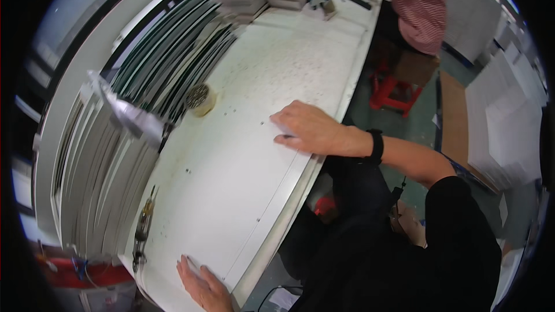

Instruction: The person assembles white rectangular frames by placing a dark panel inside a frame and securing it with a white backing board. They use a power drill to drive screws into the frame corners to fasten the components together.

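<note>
White panel, long and flat, lies along the near edge of the workbench. Right hand rests palm down on its far end, fingers spread, gripping nothing; left hand presses flat on the near end, fingers extended. Both seem to steady it against the bench. To the left, a row of stacked panels on edge; a small round tin beside them. A co-worker sits far right.

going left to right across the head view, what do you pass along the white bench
Stacked grey panels → screwdriver-like tool → left hand on the long white panel → small round tin → right hand → black wristband → red stool
</note>
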Demonstrator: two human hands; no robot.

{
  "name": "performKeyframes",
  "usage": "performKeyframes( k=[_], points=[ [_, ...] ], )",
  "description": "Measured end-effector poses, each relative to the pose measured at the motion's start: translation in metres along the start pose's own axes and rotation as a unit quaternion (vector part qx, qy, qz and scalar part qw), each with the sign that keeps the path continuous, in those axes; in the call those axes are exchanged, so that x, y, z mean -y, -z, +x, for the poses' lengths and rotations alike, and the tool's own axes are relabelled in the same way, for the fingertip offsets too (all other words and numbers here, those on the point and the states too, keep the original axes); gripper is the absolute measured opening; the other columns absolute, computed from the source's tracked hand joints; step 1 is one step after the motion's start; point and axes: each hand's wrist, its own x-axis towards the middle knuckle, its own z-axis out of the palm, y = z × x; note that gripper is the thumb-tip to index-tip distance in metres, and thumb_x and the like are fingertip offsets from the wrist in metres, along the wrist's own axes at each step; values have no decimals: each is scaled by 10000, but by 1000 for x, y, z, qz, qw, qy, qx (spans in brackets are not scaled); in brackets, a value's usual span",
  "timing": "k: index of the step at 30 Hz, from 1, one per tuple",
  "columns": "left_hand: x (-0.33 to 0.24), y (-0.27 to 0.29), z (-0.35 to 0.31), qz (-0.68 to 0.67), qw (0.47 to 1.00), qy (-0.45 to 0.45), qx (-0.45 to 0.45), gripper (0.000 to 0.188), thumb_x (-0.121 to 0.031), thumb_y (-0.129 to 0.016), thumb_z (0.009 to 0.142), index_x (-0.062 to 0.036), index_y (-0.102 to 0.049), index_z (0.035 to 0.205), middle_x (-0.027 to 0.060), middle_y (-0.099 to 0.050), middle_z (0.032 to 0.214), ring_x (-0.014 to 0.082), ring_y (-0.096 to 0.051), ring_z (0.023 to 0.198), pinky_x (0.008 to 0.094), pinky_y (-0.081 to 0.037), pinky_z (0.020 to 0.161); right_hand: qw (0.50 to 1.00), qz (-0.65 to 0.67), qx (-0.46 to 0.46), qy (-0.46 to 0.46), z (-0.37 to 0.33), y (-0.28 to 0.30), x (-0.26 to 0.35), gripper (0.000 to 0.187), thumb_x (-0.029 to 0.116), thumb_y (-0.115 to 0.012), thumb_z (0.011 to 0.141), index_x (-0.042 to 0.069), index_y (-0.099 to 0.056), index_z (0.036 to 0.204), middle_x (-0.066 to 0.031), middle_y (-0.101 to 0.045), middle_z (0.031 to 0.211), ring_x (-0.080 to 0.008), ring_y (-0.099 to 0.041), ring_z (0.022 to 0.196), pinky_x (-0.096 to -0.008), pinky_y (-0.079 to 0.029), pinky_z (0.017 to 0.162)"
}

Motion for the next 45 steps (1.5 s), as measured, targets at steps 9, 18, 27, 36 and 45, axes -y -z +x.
performKeyframes(
  k=[9,18,27,36,45],
  points=[
    [-99,23,-23,-77,996,-27,47,520,-251,-497,1051,83,-491,1449,330,-547,1417,447,-521,1336,469,-374,1172,931,225,-5,-288,-132,39,-13,636,404,-690,958,-123,-550,1286,-261,-627,1106,-352,-667,1028,-411,-538,876],
    [-153,-18,-32,-328,941,-46,73,620,-294,-508,1057,88,-371,1526,289,-468,1510,401,-498,1364,479,-433,1120,782,514,-159,-315,-264,19,-65,723,497,-716,952,-99,-579,1338,-195,-664,1259,-250,-666,1093,-357,-525,943],
    [-329,-61,-22,-354,854,0,382,775,-398,-545,1042,19,-230,1613,257,-245,1663,369,-383,1452,451,-290,1216,749,405,-385,-356,-440,83,-114,730,558,-783,886,-20,-657,1314,-106,-711,1177,-171,-643,1087,-323,-517,941],
    [-475,-274,9,-547,542,99,631,1035,-751,-452,972,-18,-135,1629,237,-195,1678,448,-212,1536,589,-268,1230,886,60,-356,-291,-513,163,-123,325,340,-822,855,81,-679,992,-17,-681,895,-165,-677,824,-318,-525,674],
    [-600,-358,-50,-257,542,243,762,251,-268,-607,995,-48,-582,1113,140,-672,1003,304,-688,882,401,-607,756,925,-118,-239,-270,-526,156,-164,288,233,-770,733,132,-529,854,-4,-497,804,-205,-593,766,-336,-505,618]
  ],
)
